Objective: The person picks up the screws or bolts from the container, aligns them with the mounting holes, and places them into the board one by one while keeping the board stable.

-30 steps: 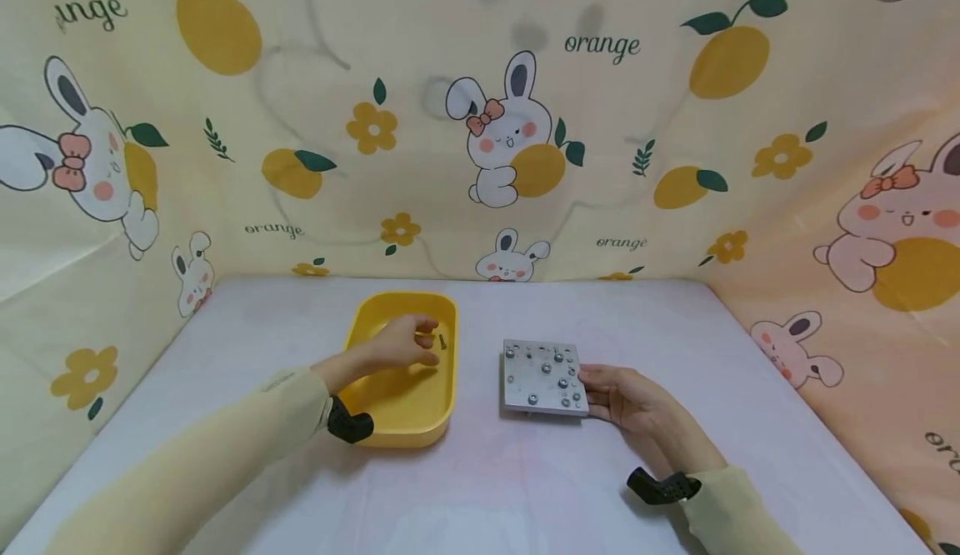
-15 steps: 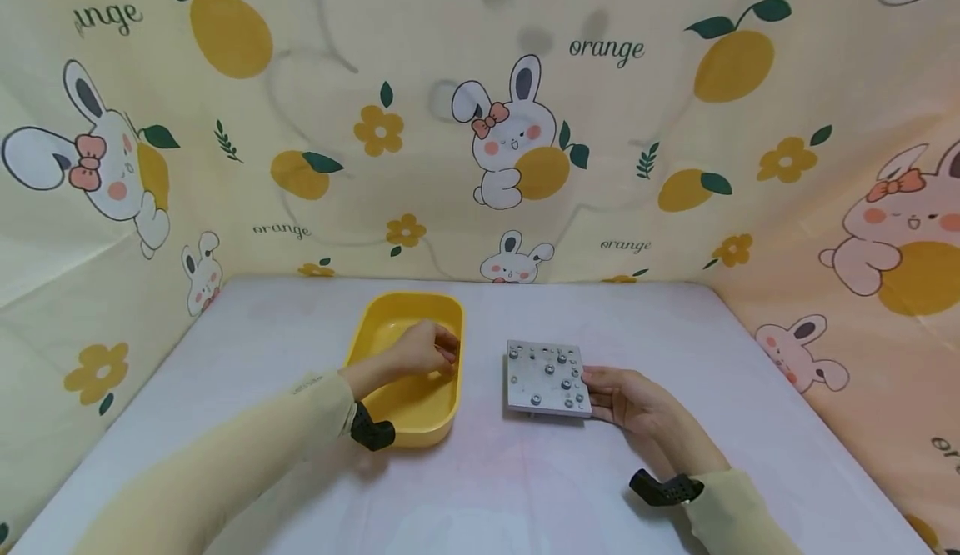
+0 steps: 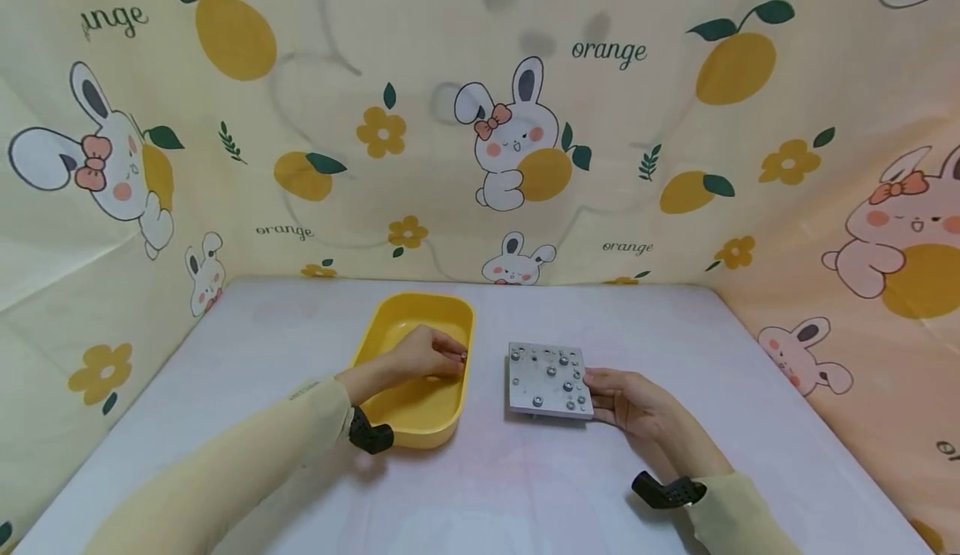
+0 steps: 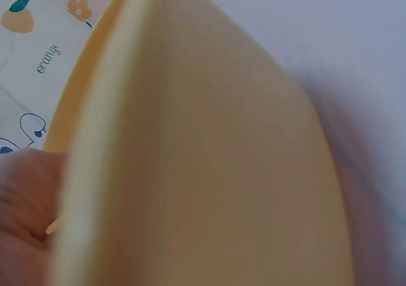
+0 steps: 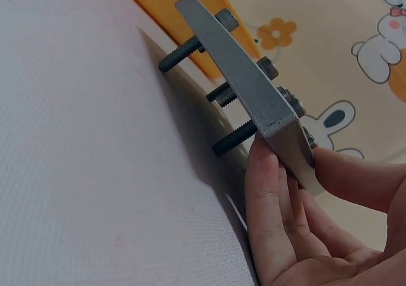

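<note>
My left hand (image 3: 427, 352) reaches into a yellow plastic tray (image 3: 408, 438), its fingertips drawn together close to the right wall. They pinch a small screw (image 3: 464, 357), mostly hidden by the fingers. In the left wrist view the tray's side (image 4: 241, 146) covers most of the hand. My right hand (image 3: 633, 401) grips the right edge of a square metal plate (image 3: 532, 376), thumb on top and fingers beneath. Several socket-head bolts (image 5: 268, 68) pass through the plate, and their threaded ends (image 5: 235, 138) stick out below it. The plate is raised above the table.
Both the tray and the plate are on or over a white-covered table (image 3: 555, 480). A cloth backdrop (image 3: 420, 63) printed with rabbits and oranges rises behind and at both sides. The tray's right rim stands a short way left of the plate.
My left hand has moved right inside the tray, and its fingers have closed on the screw that lay there. The tray has shifted slightly right. My right hand still holds the plate.
</note>
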`<act>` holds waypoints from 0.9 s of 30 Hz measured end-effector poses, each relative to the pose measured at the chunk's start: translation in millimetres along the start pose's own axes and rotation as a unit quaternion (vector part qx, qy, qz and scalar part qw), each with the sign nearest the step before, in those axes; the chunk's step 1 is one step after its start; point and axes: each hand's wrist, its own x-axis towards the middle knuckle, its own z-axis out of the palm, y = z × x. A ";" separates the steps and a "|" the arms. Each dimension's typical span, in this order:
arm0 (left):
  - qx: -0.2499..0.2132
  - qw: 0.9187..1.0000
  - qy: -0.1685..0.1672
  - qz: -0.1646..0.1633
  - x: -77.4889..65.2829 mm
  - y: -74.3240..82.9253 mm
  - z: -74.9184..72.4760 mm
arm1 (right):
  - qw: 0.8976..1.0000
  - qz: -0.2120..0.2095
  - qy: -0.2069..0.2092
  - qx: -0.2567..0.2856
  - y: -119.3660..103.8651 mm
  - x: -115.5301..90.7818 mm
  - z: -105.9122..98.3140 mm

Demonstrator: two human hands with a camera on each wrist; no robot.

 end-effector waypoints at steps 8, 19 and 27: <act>0.074 0.995 -0.008 0.073 3.2 -5.6 0.3 | 1.000 -0.002 -0.006 -0.001 -1.7 0.3 1.3; 0.103 0.990 0.001 0.099 1.0 -2.2 6.5 | 1.000 0.001 -0.003 0.005 1.2 -0.2 -1.1; 0.063 0.991 0.045 0.109 -2.5 6.3 4.9 | 1.000 0.000 0.001 0.006 -0.2 -0.1 1.2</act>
